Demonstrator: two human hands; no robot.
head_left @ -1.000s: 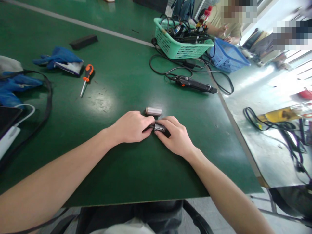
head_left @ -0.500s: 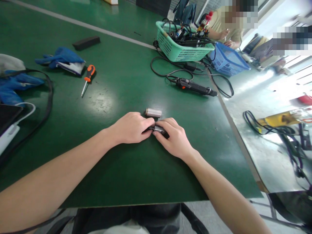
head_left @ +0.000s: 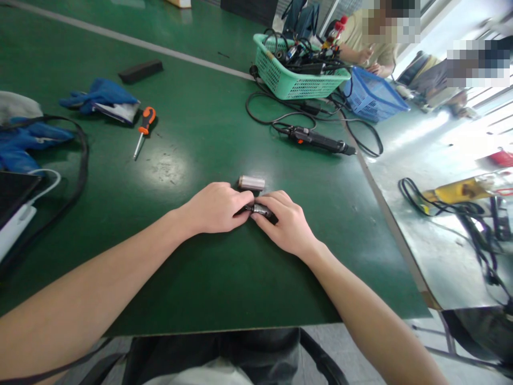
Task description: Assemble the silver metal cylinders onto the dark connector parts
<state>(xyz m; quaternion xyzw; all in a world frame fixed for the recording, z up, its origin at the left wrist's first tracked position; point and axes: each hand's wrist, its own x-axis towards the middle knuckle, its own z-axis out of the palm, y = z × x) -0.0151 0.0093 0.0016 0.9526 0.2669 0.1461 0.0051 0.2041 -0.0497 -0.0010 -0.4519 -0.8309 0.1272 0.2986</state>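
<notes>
Both hands meet low over the green table (head_left: 224, 283), closed on one small dark part with a silvery metal section (head_left: 261, 209). My left hand (head_left: 216, 208) pinches its left end between thumb and fingers. Around the right end, the fingers and thumb of my right hand (head_left: 286, 222) are wrapped. Most of the part is covered by the fingers, so its exact kind does not show. Just beyond my fingertips a short silver metal cylinder (head_left: 251, 183) lies on its side, apart from the held part.
An orange-black screwdriver (head_left: 145, 131), blue gloves (head_left: 100, 99) and a dark block (head_left: 140, 70) lie left. A corded electric screwdriver (head_left: 320, 140) lies right, before a green basket (head_left: 316, 85) of tools and cables. A blue basket (head_left: 372, 99) and a seated person (head_left: 372, 48) are behind.
The view has shifted slightly. Both hands keep the same hold on the small part, and the metal cylinder stays where it was.
</notes>
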